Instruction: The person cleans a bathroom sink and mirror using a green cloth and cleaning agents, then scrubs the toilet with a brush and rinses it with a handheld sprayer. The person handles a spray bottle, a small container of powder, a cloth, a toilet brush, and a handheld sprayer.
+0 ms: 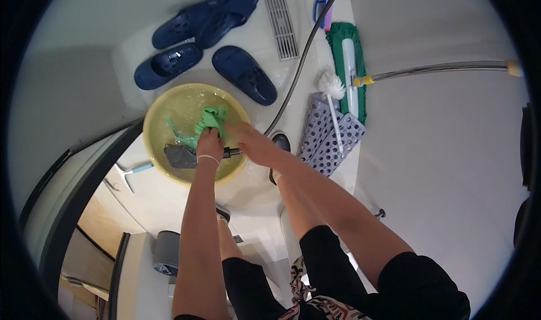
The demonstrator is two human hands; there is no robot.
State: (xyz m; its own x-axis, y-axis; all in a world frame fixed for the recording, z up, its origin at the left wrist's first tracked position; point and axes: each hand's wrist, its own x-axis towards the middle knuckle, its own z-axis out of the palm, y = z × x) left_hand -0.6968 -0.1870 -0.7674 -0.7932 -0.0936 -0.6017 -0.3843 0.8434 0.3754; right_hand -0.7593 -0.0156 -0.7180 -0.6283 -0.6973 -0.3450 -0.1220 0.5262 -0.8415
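A yellow plastic basin (153, 159) of water stands on the floor before me. My left hand (210, 144), with a white band at the wrist, grips a wet, bunched green cloth (212, 116) over the water. Part of the cloth trails left into the basin. My right hand (255, 144) is blurred by motion above the basin's right rim; its fingers point towards the cloth, and nothing shows in them. Beneath my left wrist, a dark grey rectangular shower head (181, 156) lies in the basin, its handle partly hidden by that hand.
Several navy clogs (245, 74) lie beyond the basin, near a floor drain grate (280, 24). A grey hose (299, 70) crosses the floor. To the right are a green mop head (338, 45), a white toilet brush (331, 85) and a folded perforated mat (325, 155). A squeegee (141, 167) lies left.
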